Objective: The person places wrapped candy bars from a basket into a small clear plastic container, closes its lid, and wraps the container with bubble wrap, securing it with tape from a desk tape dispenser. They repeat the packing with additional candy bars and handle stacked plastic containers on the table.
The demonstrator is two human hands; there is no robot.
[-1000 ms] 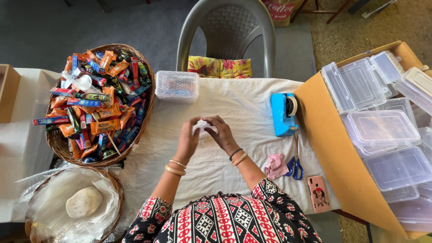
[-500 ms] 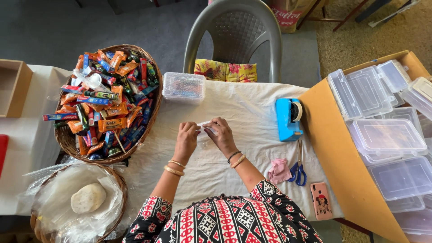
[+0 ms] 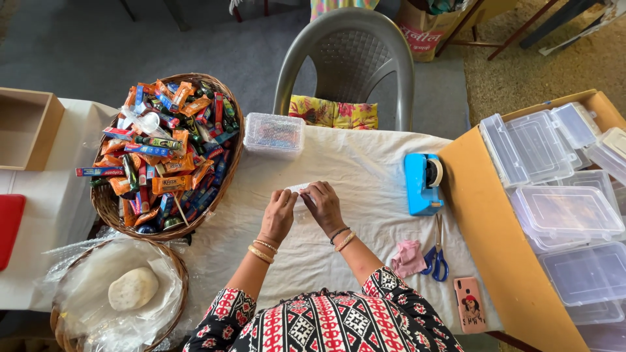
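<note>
White cloth covering surface [image 3: 365, 163], grey plastic chair [image 3: 349, 62] sitting behind it. Both hands meeting mid-surface: left hand [image 3: 279, 215] and right hand [image 3: 324, 207] each pinching small white piece [image 3: 298, 190], grip narrow, fingertips only. Piece hovering just above cloth, between thumbs. Wicker basket of wrapped sweets [image 3: 166, 153] sitting left, blue tape dispenser [image 3: 422, 182] right, scissors [image 3: 437, 254] nearer person. Probably going best keeping piece taut, wrists low, working edge slowly so nothing is tearing.

Both hands hide most of the small white item [image 3: 298, 189].
</note>
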